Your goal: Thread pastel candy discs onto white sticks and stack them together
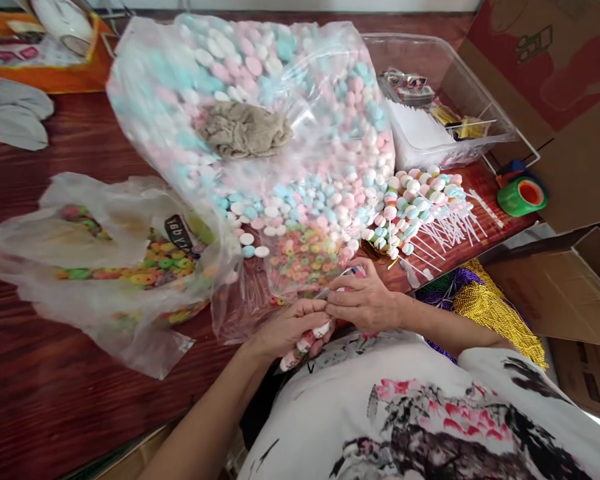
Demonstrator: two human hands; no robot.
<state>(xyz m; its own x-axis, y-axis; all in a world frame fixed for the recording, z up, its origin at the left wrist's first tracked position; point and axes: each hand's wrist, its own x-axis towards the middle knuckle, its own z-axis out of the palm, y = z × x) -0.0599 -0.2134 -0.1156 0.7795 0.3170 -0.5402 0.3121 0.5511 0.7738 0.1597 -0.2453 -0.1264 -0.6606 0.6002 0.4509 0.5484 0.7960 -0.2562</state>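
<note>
Close to the table's front edge, my left hand point(300, 325) and my right hand point(365, 301) meet with curled fingers around a long, narrow white-and-pink piece point(304, 345). It looks like a row of candies in a wrapper, but the fingers hide its middle. Just beyond the hands lies a small clear bag of colored candy rings point(305, 257). Behind it spreads a large clear bag of pastel candies point(250, 60), some loose at its mouth. To the right, candies threaded on white sticks point(425, 193) lie piled together.
At left is a translucent bag of ring candies point(155, 267). A brown cloth point(245, 130) rests on the large bag. A clear plastic bin point(425, 47), green tape roll point(523, 197), gold bead strings point(495, 313) and cardboard boxes point(545, 287) are at right. An orange box point(75, 77) stands far left.
</note>
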